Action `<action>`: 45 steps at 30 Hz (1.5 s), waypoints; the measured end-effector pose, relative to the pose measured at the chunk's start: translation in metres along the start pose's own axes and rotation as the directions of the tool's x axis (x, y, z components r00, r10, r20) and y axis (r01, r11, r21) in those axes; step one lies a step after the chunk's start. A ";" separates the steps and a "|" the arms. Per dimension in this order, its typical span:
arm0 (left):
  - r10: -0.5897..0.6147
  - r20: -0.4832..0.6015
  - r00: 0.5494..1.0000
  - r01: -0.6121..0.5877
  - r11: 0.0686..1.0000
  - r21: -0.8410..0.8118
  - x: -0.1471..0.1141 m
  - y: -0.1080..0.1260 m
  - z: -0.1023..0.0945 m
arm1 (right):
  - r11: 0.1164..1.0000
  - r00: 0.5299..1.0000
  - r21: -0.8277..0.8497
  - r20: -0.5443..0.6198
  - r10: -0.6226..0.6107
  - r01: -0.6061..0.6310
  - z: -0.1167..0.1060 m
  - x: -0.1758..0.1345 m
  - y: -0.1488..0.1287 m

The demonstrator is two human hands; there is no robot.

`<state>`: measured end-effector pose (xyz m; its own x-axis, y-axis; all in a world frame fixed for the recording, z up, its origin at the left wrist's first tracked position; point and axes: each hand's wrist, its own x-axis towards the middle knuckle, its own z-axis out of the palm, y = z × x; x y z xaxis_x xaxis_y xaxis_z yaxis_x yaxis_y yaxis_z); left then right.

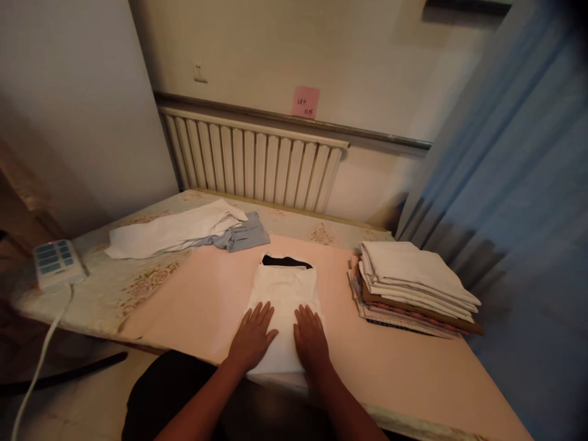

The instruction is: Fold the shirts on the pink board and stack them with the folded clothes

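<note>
A folded white garment point(285, 291) with a dark patch at its far edge lies in front of me on a pink sheet point(193, 306). My left hand point(254, 335) rests flat on the garment's left side, fingers stretched out. On its right side lies my right hand point(310, 338), also flat, with the fingers pointing away from me. Neither hand grips anything. The near edge of the garment reaches the table's front edge, between my wrists.
To the right stands a stack of folded clothes point(413, 269), beside a blue curtain point(509, 220). At the back left lie a loose white garment point(174, 229) and grey-blue clothing point(250, 234). A power strip point(57, 262) sits at the left corner. A radiator point(257, 159) is behind the table.
</note>
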<state>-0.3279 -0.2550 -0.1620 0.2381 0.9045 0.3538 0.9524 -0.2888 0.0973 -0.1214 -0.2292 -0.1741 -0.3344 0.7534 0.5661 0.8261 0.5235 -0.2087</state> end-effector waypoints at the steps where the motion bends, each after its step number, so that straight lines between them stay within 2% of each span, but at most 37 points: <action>1: -0.003 0.001 1.000 0.003 1.000 0.003 0.000 -0.001 0.000 | 1.000 1.000 0.000 -0.003 0.001 -0.001 0.000 0.000 0.000; 7: 0.004 -0.007 1.000 -0.004 1.000 0.008 0.000 -0.001 0.000 | 1.000 1.000 -0.011 -0.012 -0.002 0.002 -0.001 0.000 0.000; 13: 0.059 0.001 0.998 -0.059 0.998 -0.004 -0.004 -0.015 0.001 | 1.000 1.000 -0.007 -0.007 -0.005 0.005 -0.002 0.002 0.000; 15: 0.035 0.011 0.999 -0.035 0.999 0.005 -0.005 -0.016 -0.001 | 1.000 1.000 -0.010 -0.003 -0.001 0.001 -0.001 0.002 0.000; 18: -0.019 -0.024 1.000 0.020 0.999 0.028 0.002 -0.006 -0.008 | 1.000 1.000 -0.013 0.006 0.016 -0.016 0.002 0.001 0.000; 22: 0.128 -0.057 0.990 -0.131 0.990 -0.056 0.025 0.020 -0.016 | 0.999 0.999 -0.013 0.014 0.034 -0.034 0.008 0.000 0.003; 24: 0.209 -0.005 0.978 -0.208 0.969 -0.131 0.036 0.028 -0.013 | 0.999 0.999 -0.005 0.017 0.048 -0.048 0.010 0.000 0.004; 27: 0.291 0.082 0.953 -0.268 0.939 -0.216 0.044 0.027 0.000 | 0.996 0.997 0.020 0.020 0.081 -0.081 0.009 -0.004 0.006; 30: 0.310 0.075 0.948 -0.283 0.925 -0.252 0.043 0.020 0.015 | 0.988 0.993 0.099 0.022 0.119 -0.121 0.003 -0.008 0.009; 32: 0.310 0.049 0.950 -0.286 0.919 -0.271 0.041 0.016 0.023 | 0.958 0.979 0.201 0.014 0.206 -0.204 -0.004 -0.003 0.014; 35: 0.312 0.034 0.949 -0.287 0.905 -0.314 0.041 0.014 0.028 | 0.863 0.918 0.323 0.053 0.393 -0.388 -0.015 0.027 0.032; 38: 0.315 0.026 0.949 -0.285 0.888 -0.360 0.043 0.015 0.028 | 0.819 0.859 0.264 0.102 0.501 -0.509 -0.020 0.085 0.060; 40: 0.325 0.024 0.946 -0.290 0.874 -0.389 0.044 0.014 0.026 | 0.784 0.791 0.126 0.177 0.585 -0.608 -0.014 0.128 0.081; 43: 0.345 0.025 0.938 -0.304 0.857 -0.417 0.044 0.013 0.024 | 0.771 0.758 0.045 0.231 0.611 -0.635 0.006 0.184 0.107; 45: 0.347 0.025 0.937 -0.305 0.852 -0.425 0.043 0.013 0.027 | 0.772 0.743 0.008 0.280 0.608 -0.635 0.021 0.210 0.117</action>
<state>-0.3008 -0.2117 -0.1704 0.5587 0.7553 0.3426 0.6585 -0.6552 0.3703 -0.1047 -0.0012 -0.0961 0.1268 0.9894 0.0703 0.8468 -0.0711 -0.5272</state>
